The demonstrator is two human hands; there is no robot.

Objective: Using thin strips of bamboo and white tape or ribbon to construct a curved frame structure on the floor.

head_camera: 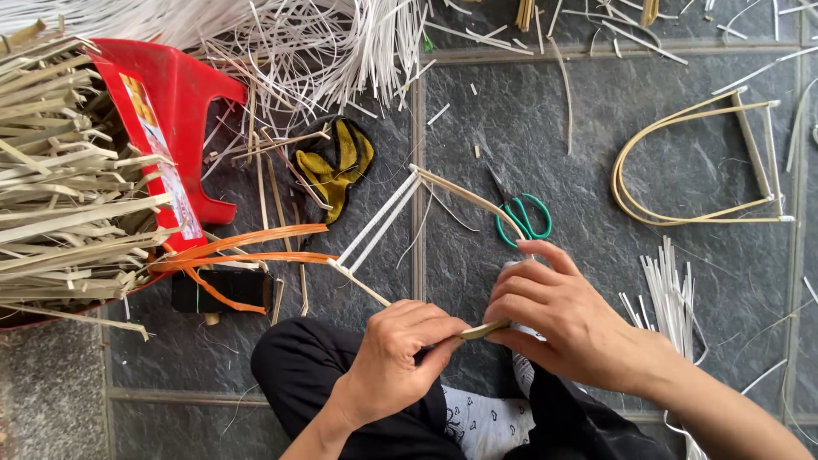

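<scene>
Pale bamboo makes up the bent-strip frame (443, 189) that both hands work on; it lies over the dark stone-tile floor (596, 111) just in front of the person's black-trousered knees, its far corner bound with white strips. The left hand (400, 353) curls its fingers around the near end of one strip, thumb pressed on top. The right hand (567, 319) pinches the same end from the other side, fingers held together and bent (the strip's tip shows between the two hands). Green-handled scissors (521, 219) lie just beyond the right hand. Orange flat strips (247, 251) run from the frame's left corner toward a red plastic stool (175, 111). A second finished bamboo loop frame (699, 166) rests well apart at the right.
</scene>
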